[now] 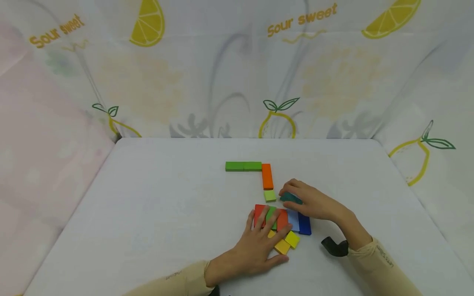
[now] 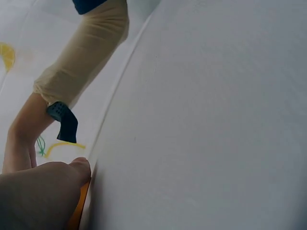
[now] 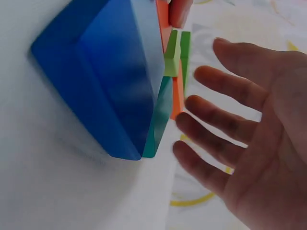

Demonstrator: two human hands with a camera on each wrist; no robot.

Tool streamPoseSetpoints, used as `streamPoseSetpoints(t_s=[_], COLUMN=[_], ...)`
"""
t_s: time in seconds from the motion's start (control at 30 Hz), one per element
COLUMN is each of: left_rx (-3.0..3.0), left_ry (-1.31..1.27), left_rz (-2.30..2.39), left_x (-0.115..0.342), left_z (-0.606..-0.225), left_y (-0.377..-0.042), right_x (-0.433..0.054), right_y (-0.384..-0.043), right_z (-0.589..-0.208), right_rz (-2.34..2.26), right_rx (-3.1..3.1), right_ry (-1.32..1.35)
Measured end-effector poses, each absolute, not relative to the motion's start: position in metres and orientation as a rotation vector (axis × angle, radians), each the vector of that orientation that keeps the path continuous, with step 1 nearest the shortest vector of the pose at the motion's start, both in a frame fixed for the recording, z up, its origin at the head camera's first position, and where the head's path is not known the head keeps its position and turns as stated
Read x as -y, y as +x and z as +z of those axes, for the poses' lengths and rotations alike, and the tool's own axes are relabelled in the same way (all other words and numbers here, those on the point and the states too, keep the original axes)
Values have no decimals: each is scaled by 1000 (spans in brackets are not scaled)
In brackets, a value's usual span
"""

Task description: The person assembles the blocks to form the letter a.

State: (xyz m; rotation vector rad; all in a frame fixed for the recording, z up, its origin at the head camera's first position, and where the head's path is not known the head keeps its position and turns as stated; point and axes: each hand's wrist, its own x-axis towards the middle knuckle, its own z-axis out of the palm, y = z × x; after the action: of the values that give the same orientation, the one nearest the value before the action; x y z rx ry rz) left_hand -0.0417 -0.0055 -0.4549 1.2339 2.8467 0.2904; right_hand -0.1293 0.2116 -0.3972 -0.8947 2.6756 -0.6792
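Observation:
My left hand [image 1: 255, 248] lies with spread, straight fingers over a row of wooden blocks: a red block [image 1: 259, 210], a green block [image 1: 273, 214], an orange-red block [image 1: 282, 218], a light blue block [image 1: 293, 220] and a dark blue block [image 1: 305, 225]. By its thumb are a yellow-orange block [image 1: 282, 247] and a bright yellow block [image 1: 292, 239]. My right hand [image 1: 316, 201] hovers around a teal block [image 1: 291, 198] behind the row. In the right wrist view, its loosely extended fingers stand apart from the teal block [image 3: 160, 122].
Farther back, a light green block [image 1: 270, 195] and an orange block [image 1: 267, 176] form a line toward two green blocks [image 1: 243, 166] placed end to end. A white-covered table [image 1: 148, 205] lies beneath everything. Printed cloth walls [image 1: 207, 82] rise at its back and sides.

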Motion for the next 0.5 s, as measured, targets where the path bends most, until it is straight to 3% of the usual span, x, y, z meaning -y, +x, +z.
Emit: streamPoseSetpoints(t_s=[0.5], left_rx=[-2908], left_ry=[1197], left_rz=[132], left_x=[-54], left_z=[-456], left_y=[-46], right_x=[-262], right_y=[-87], right_z=[-397], right_rz=[-698], right_rx=[-2703], right_ry=[-787])
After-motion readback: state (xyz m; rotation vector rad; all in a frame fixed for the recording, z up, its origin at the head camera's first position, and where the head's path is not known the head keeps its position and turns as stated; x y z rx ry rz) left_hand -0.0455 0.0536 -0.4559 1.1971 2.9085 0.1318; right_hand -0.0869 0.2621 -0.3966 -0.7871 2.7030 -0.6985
